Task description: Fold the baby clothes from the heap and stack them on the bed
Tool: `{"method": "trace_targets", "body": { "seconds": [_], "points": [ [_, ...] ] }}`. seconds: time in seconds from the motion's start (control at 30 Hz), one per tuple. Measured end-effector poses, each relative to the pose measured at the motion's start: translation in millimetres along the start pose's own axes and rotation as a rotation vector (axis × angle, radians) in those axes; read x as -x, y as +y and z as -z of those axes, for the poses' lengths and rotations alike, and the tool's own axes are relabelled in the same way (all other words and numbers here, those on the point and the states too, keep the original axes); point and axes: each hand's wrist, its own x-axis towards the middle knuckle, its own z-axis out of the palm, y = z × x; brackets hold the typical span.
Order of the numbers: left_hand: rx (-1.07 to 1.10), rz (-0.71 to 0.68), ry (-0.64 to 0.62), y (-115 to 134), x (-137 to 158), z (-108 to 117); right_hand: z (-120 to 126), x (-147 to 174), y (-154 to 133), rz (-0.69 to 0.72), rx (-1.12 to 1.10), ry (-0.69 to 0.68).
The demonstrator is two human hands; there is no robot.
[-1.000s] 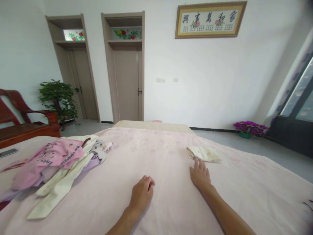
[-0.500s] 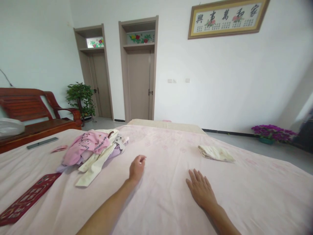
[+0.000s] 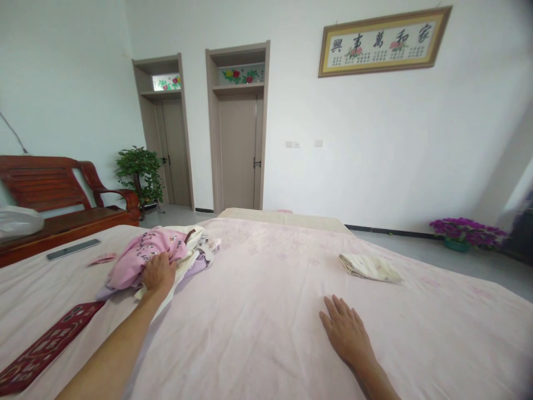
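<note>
My left hand [image 3: 160, 273] is at the heap of clothes on the left, its fingers curled into a pink garment [image 3: 139, 253] with dark printed lettering. Beneath and beside that lie cream cloth [image 3: 183, 269] and grey and lilac pieces [image 3: 204, 256], crumpled together. My right hand [image 3: 345, 330] rests flat on the pale pink sheet [image 3: 266, 333], fingers stretched out and holding nothing. Just beyond it sits a folded cream cloth [image 3: 370, 268].
A phone [image 3: 74, 249] and a small pink item [image 3: 102, 259] lie left of the heap, with a dark red printed cloth strip [image 3: 45, 350] nearer me. A wooden bench [image 3: 50, 189], a potted plant [image 3: 139, 172] and purple flowers [image 3: 466, 230] stand beyond the sheet.
My left hand has moved left from the middle of the sheet onto the heap and taken hold of the pink garment. My right hand stays flat in about the same place.
</note>
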Motion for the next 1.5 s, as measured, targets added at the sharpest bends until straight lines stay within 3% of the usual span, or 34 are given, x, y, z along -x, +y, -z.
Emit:
{"method": "trace_targets", "body": {
  "seconds": [0.17,0.27,0.37,0.43,0.53,0.6,0.67,0.77,0.83,0.9,1.03,1.27,1.4,1.5],
  "points": [
    [0.291,0.109,0.096,22.5,-4.6,10.3,7.2,-1.0,-1.9,-0.020,0.012,-0.041],
    [0.386,0.097,0.131,58.7,9.4,15.1,10.5,-1.3,-2.7,-0.033,-0.006,-0.055],
    [0.550,0.007,0.079,105.4,50.4,23.7,12.8,-1.2,-3.1,-0.042,-0.023,-0.070],
    [0.806,-0.135,-0.103,136.4,90.9,33.9,14.4,-1.1,-3.1,-0.051,-0.036,-0.084],
    [0.953,-0.520,-0.639,171.5,152.5,50.1,17.4,-0.8,-2.3,-0.065,-0.066,-0.104],
    [0.945,-0.641,-0.775,183.0,181.6,55.0,20.0,-0.7,-1.5,-0.068,-0.090,-0.121],
    [0.910,-0.690,-0.693,184.6,195.7,51.7,22.7,-0.7,-0.8,-0.066,-0.110,-0.138],
    [0.783,-0.745,-0.403,172.7,193.2,33.2,26.8,-0.7,-1.0,-0.064,-0.133,-0.151],
    [0.653,-0.720,-0.245,159.8,183.5,16.5,29.4,-0.4,-2.0,-0.060,-0.143,-0.150],
    [0.529,-0.628,-0.170,147.3,174.1,1.3,32.2,0.4,-3.6,-0.049,-0.147,-0.147],
    [0.390,-0.553,-0.211,135.0,165.8,-13.8,37.7,3.5,-9.1,0.003,-0.207,-0.152],
    [0.290,-0.570,-0.220,141.5,164.3,-8.3,49.3,9.3,-38.0,0.060,-0.437,-0.159],
    [0.289,-0.570,-0.222,142.4,162.6,-6.5,58.5,8.3,-55.7,0.086,-0.728,-0.165],
    [0.340,-0.597,-0.240,143.4,165.2,-2.7,63.8,7.8,-65.8,0.063,-1.108,-0.206]
  ]
}}
